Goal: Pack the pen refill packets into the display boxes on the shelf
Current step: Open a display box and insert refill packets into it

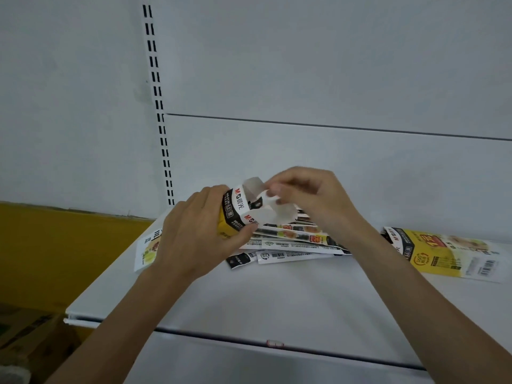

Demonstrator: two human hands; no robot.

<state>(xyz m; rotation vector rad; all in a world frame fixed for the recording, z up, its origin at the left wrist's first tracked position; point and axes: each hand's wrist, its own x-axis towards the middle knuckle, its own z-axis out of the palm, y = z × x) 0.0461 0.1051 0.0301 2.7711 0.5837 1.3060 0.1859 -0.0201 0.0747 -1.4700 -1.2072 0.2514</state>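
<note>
A yellow, black and white display box [235, 210] is held upright above the white shelf [277, 295]. My left hand [199, 231] grips its lower body. My right hand [310, 198] pinches one of the box's white top flaps [266, 198], which stand open. Under my hands lies a loose pile of several long pen refill packets [293, 245], some face up, some showing barcodes. A second display box [443, 253] lies flat on the shelf at the right. Another flat box [146, 248] lies at the left, partly hidden by my left hand.
The white back panel [304, 79] rises behind the shelf, with a slotted upright rail [159, 106] at the left. A yellow surface [55, 245] and cardboard cartons [30, 336] sit lower left, beyond the shelf's front edge [83, 317].
</note>
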